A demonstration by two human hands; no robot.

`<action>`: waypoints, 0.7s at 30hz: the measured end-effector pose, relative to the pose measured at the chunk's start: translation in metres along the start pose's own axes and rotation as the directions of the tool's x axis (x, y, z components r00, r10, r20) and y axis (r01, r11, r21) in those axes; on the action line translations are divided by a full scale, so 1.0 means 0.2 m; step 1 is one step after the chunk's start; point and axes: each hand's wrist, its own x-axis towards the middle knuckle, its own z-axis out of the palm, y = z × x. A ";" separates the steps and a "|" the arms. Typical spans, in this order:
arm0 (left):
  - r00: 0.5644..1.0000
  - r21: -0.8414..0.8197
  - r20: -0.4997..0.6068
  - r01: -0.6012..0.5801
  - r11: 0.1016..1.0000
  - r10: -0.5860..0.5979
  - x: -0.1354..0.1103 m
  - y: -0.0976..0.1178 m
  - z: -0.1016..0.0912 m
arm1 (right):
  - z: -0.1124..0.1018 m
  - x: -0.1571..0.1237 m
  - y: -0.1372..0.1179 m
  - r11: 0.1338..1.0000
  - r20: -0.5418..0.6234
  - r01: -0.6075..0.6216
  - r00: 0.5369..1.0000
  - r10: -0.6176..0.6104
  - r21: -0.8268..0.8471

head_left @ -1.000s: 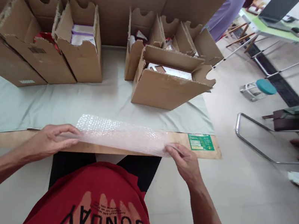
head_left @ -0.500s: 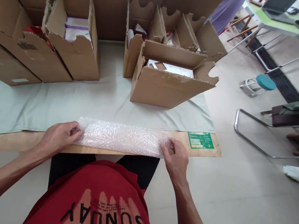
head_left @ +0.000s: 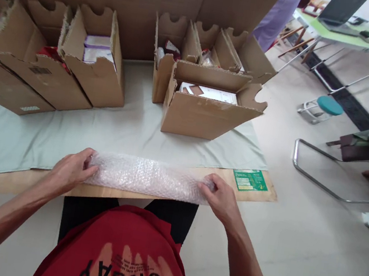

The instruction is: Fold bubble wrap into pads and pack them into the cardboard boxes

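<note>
- My left hand [head_left: 69,171] grips the left end of the bubble wrap roll [head_left: 146,176]. The fingers are curled together over the top of the end and the thumb is underneath, so the end is pinched shut.
- My right hand [head_left: 222,200] grips the right end of the roll in the same way. The fingers are folded down over the wrap and pressed together.
- The roll lies lengthwise across the near edge of the wooden table top [head_left: 6,177], directly in front of my red shirt [head_left: 124,250]. Its far side lies just beside the near hem of the pale green cloth [head_left: 66,133].
- The wrap is cloudy. Whether anything is rolled inside it cannot be determined from this view.
- A green label [head_left: 249,180] is fixed flat to the table top, just beyond my right hand and near the table corner.
- An open cardboard box [head_left: 205,113] stands on the cloth beyond the roll, well apart from it. A white sheet with a brown patch shows inside.
- Further open boxes stand behind it and to the left. One left box [head_left: 90,71] holds white and lilac packs.
- A stool with a teal seat [head_left: 330,105] stands on the floor to the right, well apart from the table.
</note>
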 end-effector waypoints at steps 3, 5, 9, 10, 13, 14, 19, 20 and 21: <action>0.979 0.113 -0.190 -0.053 0.992 0.074 0.11 0.00 -0.16 | 0.00 -0.13 -0.06 0.983 0.028 0.036 0.999 -0.042 0.179; 0.923 0.224 -0.321 -0.142 0.964 0.211 0.25 0.05 -0.27 | 0.07 -0.21 -0.13 0.950 0.070 0.036 0.996 -0.061 0.309; 0.802 0.299 -0.485 -0.222 0.928 0.348 0.58 0.25 -0.37 | 0.36 -0.34 -0.29 0.818 0.213 -0.100 0.977 -0.028 0.567; 0.781 0.288 -0.520 -0.221 0.932 0.346 0.62 0.30 -0.35 | 0.44 -0.35 -0.32 0.794 0.211 -0.119 0.977 -0.012 0.597; 0.729 0.238 -0.512 -0.388 0.890 0.455 0.56 0.36 -0.18 | 0.60 -0.38 -0.37 0.762 0.138 -0.139 0.988 0.065 0.632; 0.695 0.218 -0.486 -0.490 0.844 0.530 0.49 0.36 -0.10 | 0.62 -0.38 -0.37 0.753 0.117 -0.142 0.989 0.087 0.642; 0.612 -0.027 -0.370 -0.759 0.650 0.699 0.04 0.28 0.22 | 0.58 -0.39 -0.35 0.719 0.125 -0.134 0.990 0.067 0.682; 0.626 -0.087 -0.350 -0.763 0.641 0.697 -0.01 0.26 0.24 | 0.55 -0.39 -0.36 0.712 0.134 -0.130 0.990 0.050 0.690; 0.640 -0.145 -0.329 -0.761 0.633 0.694 -0.03 0.25 0.25 | 0.53 -0.38 -0.38 0.702 0.147 -0.126 0.989 0.031 0.701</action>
